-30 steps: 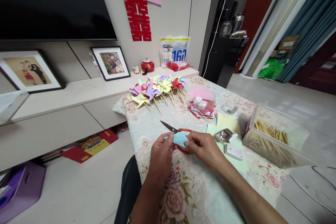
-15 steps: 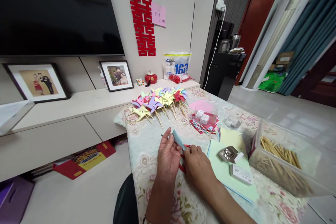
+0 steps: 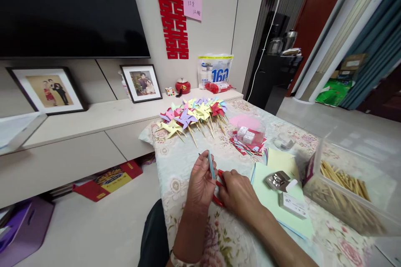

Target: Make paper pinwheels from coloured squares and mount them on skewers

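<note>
My left hand (image 3: 202,181) is closed on a folded light-blue piece of paper (image 3: 211,164), held upright between thumb and fingers. Beside it, my right hand (image 3: 236,192) curls around the red handles of a pair of scissors (image 3: 218,201); the blades are mostly hidden by my left hand. A thin dark tip pokes out past the left fingertips, too small to make out surely. Beyond my hands lies a cluster of paper pinwheels (image 3: 187,118) on wooden sticks. To the right, light-green paper sheets (image 3: 260,179) carry an opened small box of metal pins (image 3: 278,180) and a closed white box (image 3: 293,205).
A clear plastic bin (image 3: 341,200) of wooden sticks stands at the right of the flowered tablecloth (image 3: 178,212). Cut coloured paper (image 3: 239,146) lies under a clear container (image 3: 250,133). Behind runs a white cabinet (image 3: 103,110) with framed photos (image 3: 142,84).
The blue paper has turned more upright in my left hand. My right fingers have come off the paper and sit at the scissor handles. The view has shifted slightly.
</note>
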`<state>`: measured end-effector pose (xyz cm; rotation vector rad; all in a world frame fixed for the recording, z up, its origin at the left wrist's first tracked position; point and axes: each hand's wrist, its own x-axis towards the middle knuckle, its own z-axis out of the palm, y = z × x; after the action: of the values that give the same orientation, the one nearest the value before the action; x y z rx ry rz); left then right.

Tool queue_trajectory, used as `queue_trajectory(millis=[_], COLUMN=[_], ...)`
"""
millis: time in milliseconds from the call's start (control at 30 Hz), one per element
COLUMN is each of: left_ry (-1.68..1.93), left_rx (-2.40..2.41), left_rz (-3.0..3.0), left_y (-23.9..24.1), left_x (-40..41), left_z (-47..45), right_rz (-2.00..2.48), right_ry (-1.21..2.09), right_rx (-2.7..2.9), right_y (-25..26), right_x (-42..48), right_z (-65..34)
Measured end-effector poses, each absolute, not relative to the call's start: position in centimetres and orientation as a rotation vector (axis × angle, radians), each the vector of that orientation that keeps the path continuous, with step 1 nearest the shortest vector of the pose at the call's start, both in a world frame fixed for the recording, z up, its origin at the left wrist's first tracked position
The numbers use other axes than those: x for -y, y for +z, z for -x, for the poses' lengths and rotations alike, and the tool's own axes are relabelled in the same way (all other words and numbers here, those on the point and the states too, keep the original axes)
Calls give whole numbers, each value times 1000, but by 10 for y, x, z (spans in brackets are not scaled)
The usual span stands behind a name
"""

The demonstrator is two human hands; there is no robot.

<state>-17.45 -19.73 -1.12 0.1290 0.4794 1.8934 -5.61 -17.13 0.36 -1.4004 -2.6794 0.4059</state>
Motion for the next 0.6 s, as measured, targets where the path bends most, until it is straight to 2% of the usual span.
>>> queue_trajectory(millis=[167, 333, 433, 600], left_ry=[1864, 1866, 1876, 1869], left_rx=[-288, -245, -339, -446], left_rz=[-188, -166, -127, -124], left_y=[-5, -6, -13, -20], left_x=[208, 208, 203, 199], left_z=[176, 177, 177, 177], right_rz=[1309, 1209, 996, 821], right_ry=[890, 1438, 1753, 2029], right_rx=[2306, 1523, 1144, 1092], right_y=[1, 4, 11, 5], right_x=[165, 177, 201, 247], right_z=[38, 17, 6, -20])
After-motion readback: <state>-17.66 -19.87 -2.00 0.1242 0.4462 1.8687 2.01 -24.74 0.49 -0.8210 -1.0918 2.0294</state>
